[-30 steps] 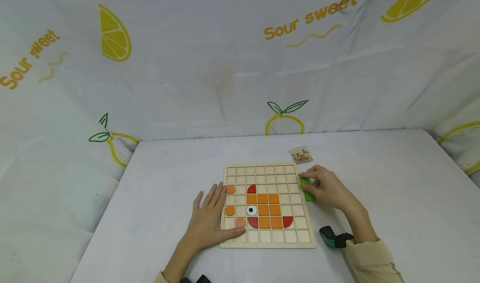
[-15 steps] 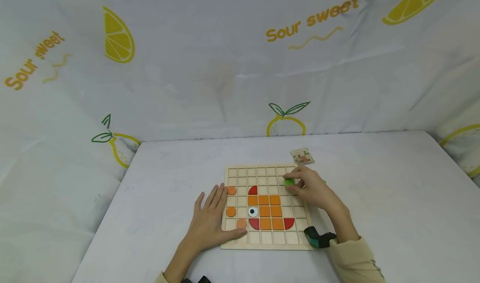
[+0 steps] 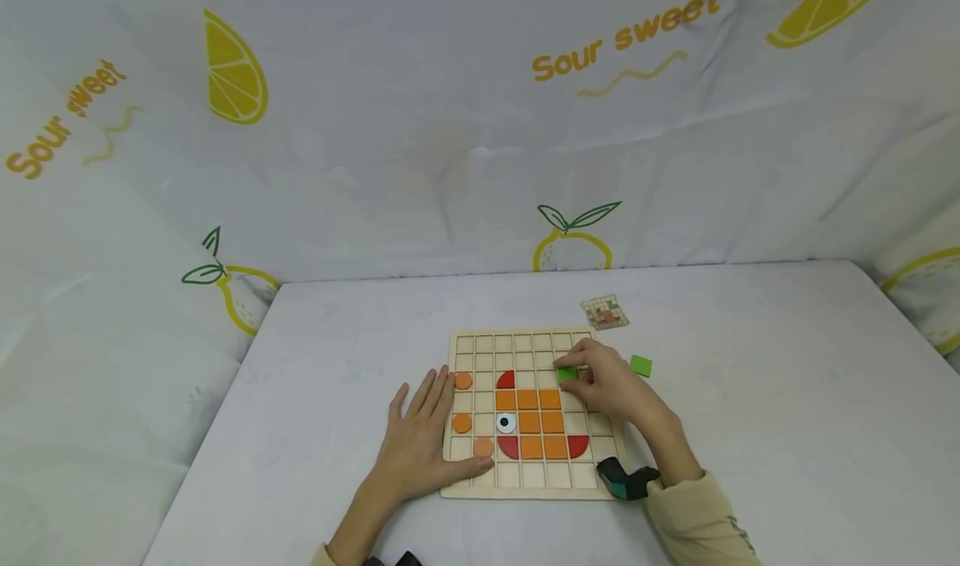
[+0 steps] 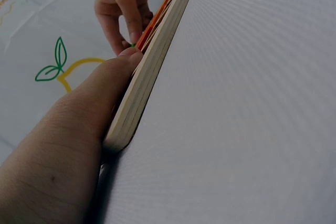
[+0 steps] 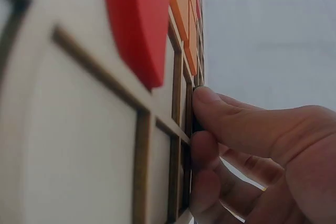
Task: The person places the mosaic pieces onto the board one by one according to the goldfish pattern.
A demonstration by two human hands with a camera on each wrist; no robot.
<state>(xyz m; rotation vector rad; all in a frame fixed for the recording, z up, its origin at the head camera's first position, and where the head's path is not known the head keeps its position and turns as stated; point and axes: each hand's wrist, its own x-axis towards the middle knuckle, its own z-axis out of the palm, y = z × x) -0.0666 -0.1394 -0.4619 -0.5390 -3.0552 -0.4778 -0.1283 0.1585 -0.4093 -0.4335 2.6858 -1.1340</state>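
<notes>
A wooden grid board (image 3: pixel 532 474) lies on the white table. My left hand (image 3: pixel 416 445) rests along its left edge with straight fingers, the thumb over the lower left corner. Between thumb and fingers, my right hand (image 3: pixel 611 383) pinches a green square tile (image 3: pixel 567 374) at a cell in the upper right part of the board. Orange square tiles (image 3: pixel 528 423) form a block mid-board, beside a round eye tile (image 3: pixel 506 423). Red rounded tiles (image 3: pixel 578 447) sit around this block. In the right wrist view, the right fingertips touch the board and hide the green tile.
A second green square tile (image 3: pixel 641 366) lies on the table right of the board. Behind the board's right corner is a small picture card (image 3: pixel 604 312). Orange round tiles (image 3: pixel 462 423) sit in the board's left columns. A lemon-print cloth (image 3: pixel 442 157) hangs behind the table.
My right hand has carried a green tile leftward from beside the board onto its upper right cells, uncovering the other green tile. The left hand has stayed on the edge.
</notes>
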